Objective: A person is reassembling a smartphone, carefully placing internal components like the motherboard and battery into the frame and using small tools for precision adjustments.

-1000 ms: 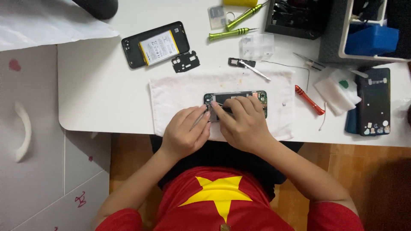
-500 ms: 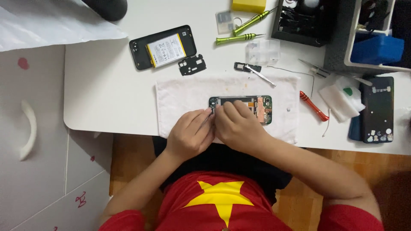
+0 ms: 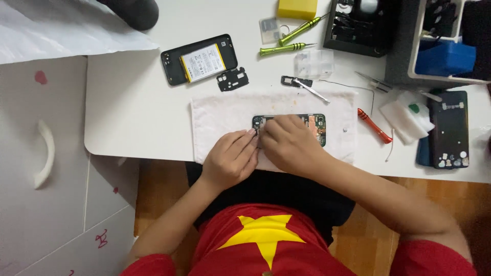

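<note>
The opened phone (image 3: 312,125) lies flat on a white cloth (image 3: 215,117) directly under both hands, its green circuit board and a copper patch showing just past the right hand's knuckles. The right hand (image 3: 289,145) covers the phone's middle and near edge, fingers curled down onto it; whether they pinch a part or a tool I cannot tell. The left hand (image 3: 230,158) sits just beside it on the cloth, fingers bent, fingertips (image 3: 251,134) touching the phone's left end; nothing shows clearly in its grip. Beyond the hands, at the cloth's far edge, lie a small black bracket (image 3: 295,81) and metal tweezers (image 3: 312,91). Further out and to the left of the left hand rest a second phone body with its battery exposed (image 3: 200,60) and a black plastic cover piece (image 3: 233,79) just beside it. Far beyond the right hand lie two green screwdrivers (image 3: 286,47) and a clear plastic tray (image 3: 313,63). To the right of the right hand, off the cloth, lie a red-handled tool (image 3: 375,125), a white wad of wipes (image 3: 406,116) and a dark phone panel (image 3: 449,129). Everything rests on a white table (image 3: 133,117).
</note>
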